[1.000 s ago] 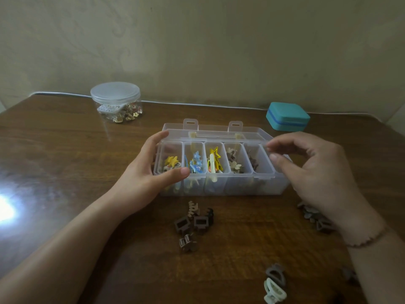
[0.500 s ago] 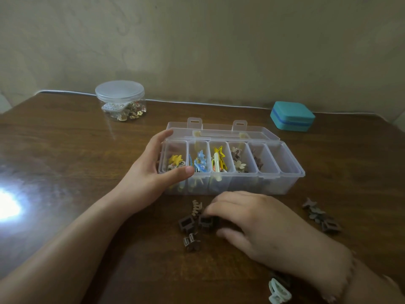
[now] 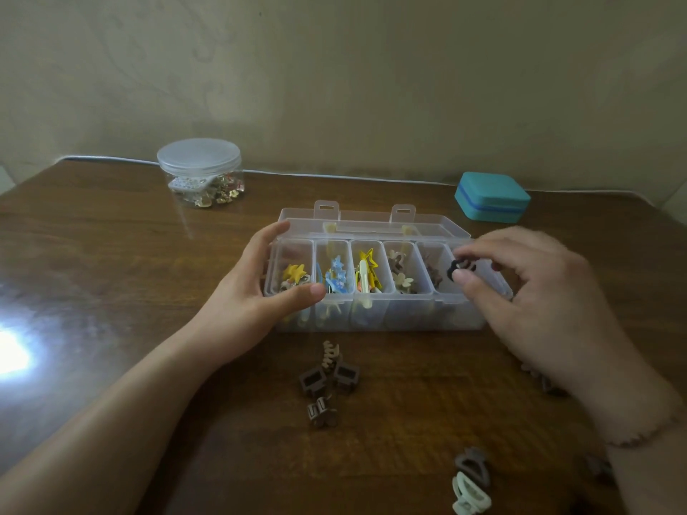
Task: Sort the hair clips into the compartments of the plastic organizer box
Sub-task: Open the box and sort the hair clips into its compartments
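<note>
A clear plastic organizer box (image 3: 401, 317) lies open in the middle of the wooden table, its compartments holding yellow, blue, beige and brown hair clips. My left hand (image 3: 249, 295) grips the box's left end. My right hand (image 3: 535, 295) hovers over the right end, pinching a small black hair clip (image 3: 456, 270) above the right compartments. Several brown claw clips (image 3: 327, 381) lie loose in front of the box. A brown clip (image 3: 472, 464) and a pale green clip (image 3: 469, 494) lie at the front right.
A round clear jar (image 3: 200, 172) with a lid and small trinkets stands at the back left. A teal case (image 3: 491, 197) sits at the back right. A white cable (image 3: 334, 175) runs along the wall edge. More brown clips (image 3: 550, 384) are partly hidden under my right wrist.
My right hand went down to the brown clips in front of the box, picked up a dark clip, and rose back over the box's right end. My left hand stayed put.
</note>
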Tool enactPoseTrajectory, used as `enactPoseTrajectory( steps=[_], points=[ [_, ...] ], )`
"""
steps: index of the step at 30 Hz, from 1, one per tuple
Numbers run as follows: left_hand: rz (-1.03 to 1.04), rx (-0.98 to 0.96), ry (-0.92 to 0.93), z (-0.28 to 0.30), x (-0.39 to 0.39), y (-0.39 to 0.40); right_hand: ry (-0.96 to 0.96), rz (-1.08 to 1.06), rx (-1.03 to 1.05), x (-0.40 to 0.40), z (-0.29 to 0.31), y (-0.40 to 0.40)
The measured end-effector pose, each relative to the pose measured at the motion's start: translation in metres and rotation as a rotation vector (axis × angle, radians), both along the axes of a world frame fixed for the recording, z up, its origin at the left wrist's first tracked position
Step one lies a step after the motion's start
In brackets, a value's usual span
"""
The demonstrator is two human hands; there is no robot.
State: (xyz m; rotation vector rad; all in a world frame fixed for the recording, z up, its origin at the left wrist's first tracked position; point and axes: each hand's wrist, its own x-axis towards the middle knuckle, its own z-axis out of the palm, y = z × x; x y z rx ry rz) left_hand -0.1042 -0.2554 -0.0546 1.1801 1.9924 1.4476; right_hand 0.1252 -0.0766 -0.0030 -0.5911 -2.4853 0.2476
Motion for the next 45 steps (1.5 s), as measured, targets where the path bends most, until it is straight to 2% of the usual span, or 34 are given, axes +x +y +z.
enactPoseTrajectory(
  steps=[3, 6, 8, 12, 15, 21, 24, 27, 29, 33, 37, 39, 41, 43, 45],
  points=[
    [0.008, -0.005, 0.008, 0.000, 0.000, 0.000, -0.132, -0.024, -0.021, -0.001, -0.008, 0.005],
    [0.010, -0.009, 0.013, 0.001, 0.001, 0.000, 0.025, 0.026, 0.007, 0.000, -0.002, -0.003],
    [0.006, -0.008, 0.011, 0.001, 0.001, 0.000, 0.054, 0.154, -0.018, -0.002, 0.000, -0.017],
    [0.006, -0.002, 0.009, 0.000, 0.001, 0.000, -0.216, 0.457, -0.094, -0.013, -0.016, -0.048],
    [0.012, -0.001, 0.011, 0.000, 0.001, 0.001, -0.321, 0.515, -0.073, -0.021, -0.029, -0.058],
    [0.010, -0.009, 0.005, -0.001, 0.000, 0.000, -0.252, 0.436, 0.088, -0.027, -0.033, -0.061],
    [-0.003, -0.002, -0.010, -0.001, 0.000, 0.000, -0.086, 0.392, -0.009, -0.017, -0.016, -0.049],
    [-0.007, 0.000, -0.012, 0.000, 0.000, 0.000, 0.124, 0.205, -0.020, -0.006, 0.002, -0.026],
    [-0.003, -0.006, -0.013, 0.000, 0.000, 0.000, 0.121, 0.071, 0.005, -0.003, 0.005, -0.014],
    [0.004, -0.011, -0.018, -0.001, 0.000, 0.000, -0.098, -0.034, -0.050, -0.005, -0.004, -0.003],
    [0.003, -0.007, -0.015, 0.000, 0.001, 0.001, 0.065, -0.044, 0.057, -0.004, 0.001, -0.006],
    [-0.002, -0.004, -0.013, 0.001, 0.000, 0.000, 0.124, 0.030, 0.067, -0.002, 0.005, -0.016],
    [-0.004, -0.003, -0.009, 0.001, 0.000, 0.001, 0.085, 0.221, -0.010, -0.004, 0.006, -0.033],
    [0.008, 0.001, 0.002, -0.001, 0.000, 0.001, -0.079, 0.423, -0.034, -0.009, -0.001, -0.053],
    [0.017, 0.006, 0.014, -0.001, 0.000, 0.001, -0.262, 0.594, 0.101, -0.016, -0.014, -0.067]
  ],
)
